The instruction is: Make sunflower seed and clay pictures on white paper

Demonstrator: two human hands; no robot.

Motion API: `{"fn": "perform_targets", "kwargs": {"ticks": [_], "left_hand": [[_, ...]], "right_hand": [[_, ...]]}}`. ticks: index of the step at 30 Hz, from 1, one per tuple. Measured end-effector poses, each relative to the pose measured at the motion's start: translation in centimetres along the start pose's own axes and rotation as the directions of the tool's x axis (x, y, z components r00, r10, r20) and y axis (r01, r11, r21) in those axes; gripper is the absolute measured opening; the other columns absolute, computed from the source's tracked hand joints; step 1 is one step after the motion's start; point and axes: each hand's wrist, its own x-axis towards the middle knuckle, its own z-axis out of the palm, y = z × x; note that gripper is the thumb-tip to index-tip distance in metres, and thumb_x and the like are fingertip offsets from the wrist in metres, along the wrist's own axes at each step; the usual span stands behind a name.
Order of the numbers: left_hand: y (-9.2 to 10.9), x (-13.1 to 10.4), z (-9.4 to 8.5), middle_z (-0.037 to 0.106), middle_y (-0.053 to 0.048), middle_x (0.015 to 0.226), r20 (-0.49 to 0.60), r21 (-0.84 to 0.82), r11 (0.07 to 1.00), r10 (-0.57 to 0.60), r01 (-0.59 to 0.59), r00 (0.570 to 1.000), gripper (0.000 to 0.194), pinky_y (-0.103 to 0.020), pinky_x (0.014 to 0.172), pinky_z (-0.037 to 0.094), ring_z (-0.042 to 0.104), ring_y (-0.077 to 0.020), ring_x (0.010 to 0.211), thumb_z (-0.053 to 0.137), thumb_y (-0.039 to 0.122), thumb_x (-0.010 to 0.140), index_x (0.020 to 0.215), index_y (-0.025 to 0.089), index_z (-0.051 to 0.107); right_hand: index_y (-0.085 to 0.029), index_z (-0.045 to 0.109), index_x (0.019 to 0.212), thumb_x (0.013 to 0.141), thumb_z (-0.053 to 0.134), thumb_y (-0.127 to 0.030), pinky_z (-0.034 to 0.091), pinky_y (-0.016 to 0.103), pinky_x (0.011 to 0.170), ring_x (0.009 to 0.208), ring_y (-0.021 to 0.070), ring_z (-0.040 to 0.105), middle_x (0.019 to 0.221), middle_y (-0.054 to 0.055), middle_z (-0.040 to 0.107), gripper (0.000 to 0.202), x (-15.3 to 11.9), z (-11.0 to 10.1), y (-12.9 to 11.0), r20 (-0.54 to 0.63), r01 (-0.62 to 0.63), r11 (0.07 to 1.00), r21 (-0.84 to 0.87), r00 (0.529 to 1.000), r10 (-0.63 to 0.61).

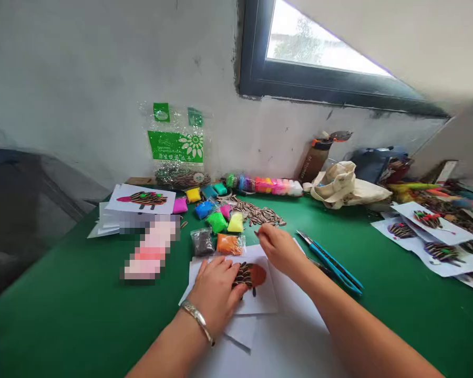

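Observation:
My left hand [216, 283] lies flat with its fingers stretched over a white sheet [266, 302], partly covering the picture on it. That picture shows a body of striped sunflower seeds [243, 274] beside a reddish-brown clay oval [258, 274]. Above the sheet's upper right corner, my right hand [278, 248] pinches a dark sunflower seed [256, 233] between thumb and fingertips. Just beyond it spreads a pile of loose sunflower seeds [266, 215]. Small bags of orange clay [229, 244] and black clay [202, 242] sit at the sheet's far edge.
Blue tweezers [335, 265] lie right of my right hand. Colourful clay packs, including a green one [217, 222], stand farther back. Finished seed pictures [144, 199] are stacked left, others [441, 249] right. A seed bag [177, 152], bottle [315, 157] and cloth bag [345, 186] line the wall.

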Motion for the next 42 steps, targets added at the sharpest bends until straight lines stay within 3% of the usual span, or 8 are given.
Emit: {"fn": "perform_targets", "kwargs": {"ticks": [4, 8, 12, 18, 24, 33, 38, 42], "left_hand": [[0.2, 0.0, 0.3, 0.062, -0.011, 0.119, -0.004, 0.019, 1.0, -0.011, 0.011, 1.0, 0.033, -0.055, 0.103, 0.033, 0.046, -0.0324, 0.12, 0.053, 0.03, 0.088, 0.117, 0.015, 0.06], [-0.1, -0.1, 0.8, 0.06, -0.012, 0.123, -0.056, 0.037, 0.999, 0.024, -0.022, 0.998, 0.036, -0.057, 0.101, 0.036, 0.047, -0.0336, 0.119, 0.054, 0.03, 0.088, 0.121, 0.015, 0.058], [-0.5, -0.1, 1.1, 0.059, -0.012, 0.126, -0.173, 0.051, 0.995, 0.091, -0.084, 0.981, 0.033, -0.058, 0.099, 0.038, 0.043, -0.0357, 0.124, 0.055, 0.026, 0.087, 0.117, 0.016, 0.06], [-0.3, -0.2, 0.9, 0.065, -0.009, 0.116, -0.405, -0.052, 0.962, 0.225, -0.268, 0.886, 0.028, -0.048, 0.098, 0.043, 0.05, -0.0278, 0.117, 0.048, 0.026, 0.092, 0.114, 0.016, 0.062], [0.6, -0.4, 0.5, 0.066, -0.001, 0.072, -0.263, -0.192, 0.966, 0.12, -0.174, 0.957, 0.027, -0.032, 0.064, 0.048, 0.06, -0.0178, 0.068, 0.042, 0.022, 0.092, 0.08, 0.02, 0.066], [0.6, -0.3, -0.2, 0.071, 0.004, 0.075, -0.28, -0.41, 0.899, 0.033, -0.151, 0.96, 0.022, -0.024, 0.064, 0.048, 0.064, -0.0126, 0.069, 0.047, 0.022, 0.09, 0.082, 0.024, 0.067], [-0.5, -0.1, 0.2, 0.071, -0.005, 0.095, -0.398, -0.184, 0.962, 0.114, -0.201, 0.91, 0.024, -0.035, 0.082, 0.051, 0.064, -0.0207, 0.091, 0.045, 0.027, 0.092, 0.099, 0.019, 0.067], [-1.1, 0.0, 1.2, 0.064, -0.01, 0.119, -0.303, 0.013, 0.98, 0.194, -0.199, 0.933, 0.029, -0.049, 0.097, 0.046, 0.052, -0.0307, 0.116, 0.052, 0.028, 0.088, 0.112, 0.018, 0.064]], "right_hand": [[-0.021, 0.047, 0.074, 0.092, 0.037, -0.025, 0.028, 0.022, 0.056, 0.063, 0.0127, 0.047, 0.068, -0.002, 0.057, 0.021, -4.1, 0.2, 0.3, 0.154, 0.047, 0.999, 0.023, 0.987, -0.05], [-0.019, 0.048, 0.069, 0.091, 0.039, -0.023, 0.029, 0.022, 0.057, 0.064, 0.0122, 0.051, 0.073, 0.0, 0.064, 0.024, -5.0, 0.7, 0.5, 0.265, 0.044, 0.996, 0.078, 0.962, -0.063], [-0.018, 0.049, 0.067, 0.09, 0.041, -0.022, 0.028, 0.021, 0.054, 0.062, 0.0115, 0.051, 0.072, 0.001, 0.066, 0.025, -4.5, 0.7, 0.4, 0.26, 0.023, 0.996, 0.086, 0.965, -0.045], [-0.019, 0.051, 0.069, 0.091, 0.044, -0.021, 0.029, 0.021, 0.055, 0.059, 0.0102, 0.047, 0.066, -0.002, 0.06, 0.023, -5.4, -0.1, -0.5, 0.212, 0.147, 0.987, 0.068, 0.964, -0.158], [-0.019, 0.055, 0.072, 0.088, 0.047, -0.018, 0.033, 0.02, 0.055, 0.06, 0.0098, 0.049, 0.066, -0.003, 0.059, 0.019, -5.8, 0.8, -1.3, 0.188, 0.105, 0.956, 0.275, 0.969, -0.16], [-0.018, 0.062, 0.077, 0.078, 0.05, -0.013, 0.045, 0.021, 0.059, 0.063, 0.0107, 0.056, 0.069, -0.002, 0.059, 0.013, -5.4, 1.6, -1.6, 0.095, 0.019, 0.712, 0.702, 0.988, -0.12], [-0.018, 0.06, 0.071, 0.072, 0.047, -0.01, 0.037, 0.019, 0.054, 0.06, 0.0099, 0.049, 0.063, -0.004, 0.052, 0.015, -4.8, 0.8, 0.1, 0.036, -0.023, 0.855, 0.518, 0.999, 0.006], [-0.018, 0.06, 0.066, 0.071, 0.046, -0.008, 0.035, 0.02, 0.056, 0.061, 0.0106, 0.05, 0.062, -0.003, 0.057, 0.018, -4.4, 1.3, 1.0, 0.042, 0.015, 0.948, 0.319, 0.999, -0.03]]}}
